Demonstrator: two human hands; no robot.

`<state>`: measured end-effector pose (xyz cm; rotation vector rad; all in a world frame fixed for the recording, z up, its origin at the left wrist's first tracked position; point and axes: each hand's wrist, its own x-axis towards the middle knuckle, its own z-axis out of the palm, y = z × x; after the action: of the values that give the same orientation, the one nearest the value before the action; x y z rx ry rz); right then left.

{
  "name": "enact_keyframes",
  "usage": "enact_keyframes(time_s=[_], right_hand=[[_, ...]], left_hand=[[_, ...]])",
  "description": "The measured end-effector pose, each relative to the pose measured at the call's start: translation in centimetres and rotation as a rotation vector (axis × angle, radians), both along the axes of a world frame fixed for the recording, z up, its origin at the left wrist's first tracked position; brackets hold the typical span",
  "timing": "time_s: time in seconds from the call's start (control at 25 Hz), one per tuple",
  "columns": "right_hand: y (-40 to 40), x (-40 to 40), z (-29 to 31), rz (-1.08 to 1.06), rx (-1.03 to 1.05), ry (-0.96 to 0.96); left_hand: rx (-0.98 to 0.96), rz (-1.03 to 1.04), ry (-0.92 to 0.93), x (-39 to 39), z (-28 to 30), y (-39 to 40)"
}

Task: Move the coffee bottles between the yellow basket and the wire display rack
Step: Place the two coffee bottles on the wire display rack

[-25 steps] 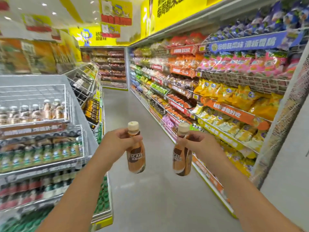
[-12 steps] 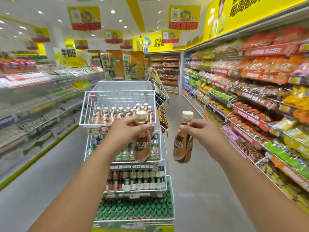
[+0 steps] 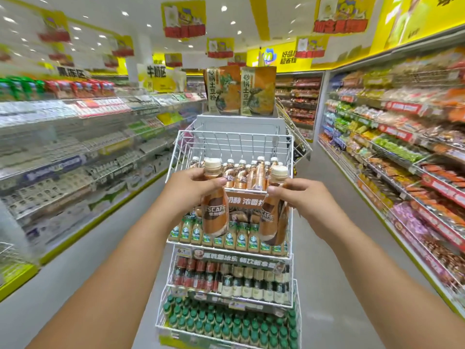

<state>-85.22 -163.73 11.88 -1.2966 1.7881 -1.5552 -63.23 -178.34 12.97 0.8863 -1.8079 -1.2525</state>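
I hold two brown Nescafe coffee bottles with cream caps, both upright, in front of the white wire display rack. My left hand grips the left bottle by its neck. The right bottle hangs from my right hand, also held near the neck. Both bottles are level with the rack's top basket, just in front of its front rim. Several matching coffee bottles stand inside that top basket. No yellow basket is in view.
Lower rack tiers hold green-labelled bottles, dark bottles and green-capped bottles. Two large orange bags sit on top of the stand. Stocked shelves line both aisles, left and right, with grey floor between.
My view has swung left, so the wire rack is now straight ahead and closer. Both hands have carried their bottles forward and up to the top basket's front.
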Motion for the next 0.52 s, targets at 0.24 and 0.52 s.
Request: enact_keyframes(time_s=[0.24, 0.52], right_hand=[[-11.1, -4.9, -0.6, 0.002, 0.008, -0.005], [-24.1, -11.7, 0.2, -0.032, 0.063, -0.019]], left_hand=[[0.007, 0.008, -0.052, -5.5, -0.4, -9.6], [0.031, -0.026, -0.033, -13.4, 0.2, -21.5]])
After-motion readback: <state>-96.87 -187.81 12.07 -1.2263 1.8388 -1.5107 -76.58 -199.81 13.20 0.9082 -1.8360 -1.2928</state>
